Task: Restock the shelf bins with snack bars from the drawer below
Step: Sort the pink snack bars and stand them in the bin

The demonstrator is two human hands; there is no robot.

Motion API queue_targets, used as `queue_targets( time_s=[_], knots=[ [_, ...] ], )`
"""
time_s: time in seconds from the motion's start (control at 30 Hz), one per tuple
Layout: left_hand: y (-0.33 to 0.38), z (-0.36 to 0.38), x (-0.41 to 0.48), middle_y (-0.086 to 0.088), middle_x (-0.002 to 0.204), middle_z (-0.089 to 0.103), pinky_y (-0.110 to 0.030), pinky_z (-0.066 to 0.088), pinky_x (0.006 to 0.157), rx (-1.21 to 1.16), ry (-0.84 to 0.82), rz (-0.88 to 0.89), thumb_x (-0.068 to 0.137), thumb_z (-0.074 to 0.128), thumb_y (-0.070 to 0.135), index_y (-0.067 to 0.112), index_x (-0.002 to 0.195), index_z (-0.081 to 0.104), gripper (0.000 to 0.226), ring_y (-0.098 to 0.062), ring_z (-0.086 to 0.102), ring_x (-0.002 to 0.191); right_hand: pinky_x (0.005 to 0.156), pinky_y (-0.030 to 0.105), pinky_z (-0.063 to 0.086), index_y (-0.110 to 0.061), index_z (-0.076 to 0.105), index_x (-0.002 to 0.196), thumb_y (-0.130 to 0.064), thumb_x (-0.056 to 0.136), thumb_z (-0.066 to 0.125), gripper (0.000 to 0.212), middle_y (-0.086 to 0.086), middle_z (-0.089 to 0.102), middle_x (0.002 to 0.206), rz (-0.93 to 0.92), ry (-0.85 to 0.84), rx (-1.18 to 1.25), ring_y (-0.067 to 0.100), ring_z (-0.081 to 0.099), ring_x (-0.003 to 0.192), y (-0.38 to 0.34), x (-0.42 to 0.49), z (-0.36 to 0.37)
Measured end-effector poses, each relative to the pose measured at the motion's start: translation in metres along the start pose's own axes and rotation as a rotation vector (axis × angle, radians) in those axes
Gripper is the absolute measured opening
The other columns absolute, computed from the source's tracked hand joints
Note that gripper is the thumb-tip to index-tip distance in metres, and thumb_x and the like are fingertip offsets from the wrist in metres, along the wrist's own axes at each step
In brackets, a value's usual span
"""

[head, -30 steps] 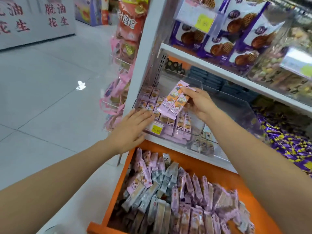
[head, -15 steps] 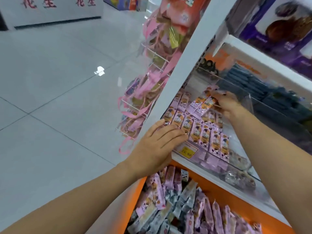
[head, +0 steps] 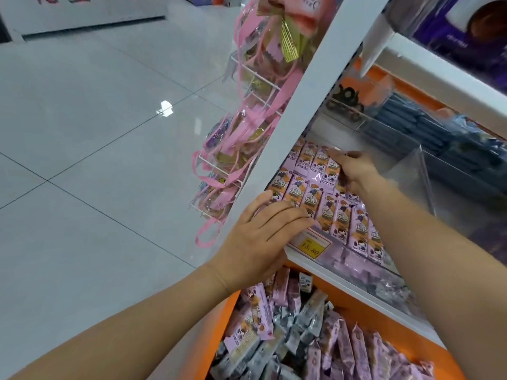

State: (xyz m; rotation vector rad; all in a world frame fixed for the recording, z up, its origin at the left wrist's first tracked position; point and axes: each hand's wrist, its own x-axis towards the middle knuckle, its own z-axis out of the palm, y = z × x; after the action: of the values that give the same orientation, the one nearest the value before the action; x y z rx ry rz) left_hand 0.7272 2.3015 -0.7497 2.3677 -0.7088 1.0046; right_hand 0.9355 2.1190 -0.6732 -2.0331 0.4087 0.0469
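Rows of pink snack bars lie in a clear shelf bin. My right hand reaches into the bin's back row, fingers curled on a pink bar that lies slightly over its neighbours. My left hand presses flat with straight fingers against the bin's front left corner, beside a yellow price tag. Below, the open orange drawer holds a loose heap of pink and grey bars.
A white shelf upright runs diagonally just left of the bin. A wire rack of pink-ribboned bags hangs on its outer side. Dark blue packs fill the neighbouring bin behind. Tiled floor spreads to the left.
My right hand has carried its pink bars from above the bin down to the back row. The view has swung closer and leftward. My left hand has stayed on the bin front.
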Motion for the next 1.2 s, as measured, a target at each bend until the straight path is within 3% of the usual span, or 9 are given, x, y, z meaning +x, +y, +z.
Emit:
queue_targets(
  time_s=[0.17,0.33,0.43,0.63,0.8,0.93,1.03,1.13,1.2],
  knots=[
    [0.005,-0.007,0.001,-0.005,0.13,0.06,-0.051,0.024,0.117,0.003,-0.066,-0.019,0.073,0.067,0.001,0.009,0.131,0.06,0.059,-0.026,0.052,0.126,0.083,0.049,0.058,-0.013,0.052,0.097,-0.041,0.082,0.076,0.04,0.015,0.067,0.107,-0.022,0.061,-0.061,0.029,0.068,0.093,-0.004,-0.012,0.002],
    [0.01,-0.014,0.002,-0.006,0.132,0.058,-0.05,0.021,0.118,-0.038,-0.108,-0.053,0.077,0.061,0.002,0.009,0.132,0.057,0.056,-0.026,0.049,0.129,0.064,0.031,0.052,-0.006,0.059,0.113,-0.033,0.094,0.062,0.033,0.005,0.063,0.082,-0.069,-0.037,-0.134,0.018,0.059,0.07,-0.007,-0.034,-0.012],
    [0.017,-0.021,0.004,-0.005,0.129,0.058,-0.048,0.018,0.12,-0.052,-0.154,-0.101,0.081,0.045,0.012,0.01,0.131,0.056,0.051,-0.024,0.047,0.128,0.081,0.036,0.056,-0.009,0.061,0.118,-0.029,0.096,0.06,0.03,0.006,0.065,0.096,-0.179,-0.1,-0.148,0.021,0.064,0.087,-0.007,-0.055,-0.026],
    [0.06,-0.028,0.015,-0.009,0.128,0.055,-0.045,0.022,0.116,-0.048,-0.106,-0.269,0.082,0.039,0.018,0.007,0.121,0.058,0.045,-0.028,0.043,0.127,0.07,0.025,0.055,-0.011,0.065,0.105,-0.015,0.098,0.056,0.012,0.012,0.068,0.096,-0.359,-0.385,0.013,0.017,0.062,0.077,0.004,-0.141,-0.067],
    [0.117,-0.017,0.008,-0.005,0.103,0.053,-0.032,0.03,0.084,-0.07,-0.118,-0.089,0.079,0.047,0.016,0.009,0.107,0.059,0.031,-0.025,0.044,0.101,0.052,0.019,0.048,-0.007,0.067,0.094,-0.011,0.098,0.056,0.013,0.008,0.067,0.081,-0.466,-0.459,0.011,0.011,0.057,0.062,0.047,-0.209,-0.12],
    [0.147,0.018,-0.011,0.005,0.082,0.05,-0.026,0.028,0.066,-0.265,-0.383,-0.103,0.082,0.043,0.024,0.015,0.094,0.059,0.022,-0.018,0.049,0.081,0.05,0.019,0.044,-0.01,0.067,0.084,-0.016,0.098,0.056,0.019,0.0,0.068,0.072,-0.337,-0.491,-0.048,0.01,0.055,0.056,0.118,-0.231,-0.154],
    [0.159,0.051,-0.034,-0.005,0.09,0.064,-0.036,0.045,0.067,-0.278,-0.792,-0.213,0.092,0.046,0.021,0.014,0.11,0.059,0.024,-0.027,0.06,0.085,0.053,0.02,0.044,-0.003,0.069,0.088,-0.017,0.097,0.059,0.019,-0.003,0.07,0.075,-0.217,-0.446,-0.164,0.011,0.058,0.059,0.18,-0.231,-0.172],
    [0.173,0.076,-0.053,-0.006,0.096,0.066,-0.034,0.042,0.067,-0.271,-1.113,-0.256,0.095,0.048,0.018,0.013,0.114,0.057,0.021,-0.026,0.06,0.086,0.061,0.02,0.048,0.003,0.069,0.093,-0.015,0.094,0.062,0.019,0.012,0.069,0.083,-0.109,-0.42,-0.303,0.012,0.06,0.066,0.243,-0.227,-0.18],
    [0.182,0.091,-0.064,-0.004,0.098,0.065,-0.031,0.04,0.065,-0.258,-1.225,-0.27,0.095,0.047,0.019,0.015,0.12,0.055,0.026,-0.023,0.059,0.084,0.074,0.026,0.05,-0.004,0.069,0.092,-0.014,0.093,0.063,0.011,0.004,0.065,0.08,-0.029,-0.442,-0.422,0.013,0.057,0.074,0.281,-0.223,-0.18]
  ],
)
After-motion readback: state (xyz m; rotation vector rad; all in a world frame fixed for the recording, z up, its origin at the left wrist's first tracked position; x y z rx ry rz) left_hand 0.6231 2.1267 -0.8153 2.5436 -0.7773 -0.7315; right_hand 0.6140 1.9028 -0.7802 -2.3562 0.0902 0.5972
